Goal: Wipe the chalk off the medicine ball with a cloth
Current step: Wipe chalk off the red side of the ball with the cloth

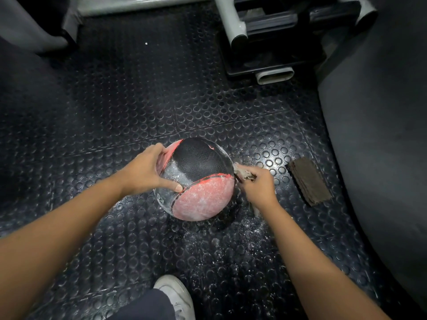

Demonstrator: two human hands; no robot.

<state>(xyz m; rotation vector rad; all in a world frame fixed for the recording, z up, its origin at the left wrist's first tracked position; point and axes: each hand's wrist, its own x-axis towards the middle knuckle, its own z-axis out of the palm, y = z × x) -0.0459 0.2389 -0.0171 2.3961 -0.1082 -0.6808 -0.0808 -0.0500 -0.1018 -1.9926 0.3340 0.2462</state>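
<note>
A black and red medicine ball point(198, 179) sits on the studded rubber floor, its near panels smeared white with chalk. My left hand point(147, 169) holds its left side, thumb stretched across the near seam and fingers over the top left. At the ball's right edge my right hand point(258, 183) grips a bunched brownish cloth point(242, 173), which touches the ball's right side. Most of the cloth is hidden inside my fist.
A dark folded cloth point(309, 181) lies on the floor to the right of the ball. Chalk dust point(231, 236) speckles the floor in front of the ball. A machine base point(272, 54) stands at the back, dark padded shapes flank both sides, and my white shoe point(175, 294) is near the bottom.
</note>
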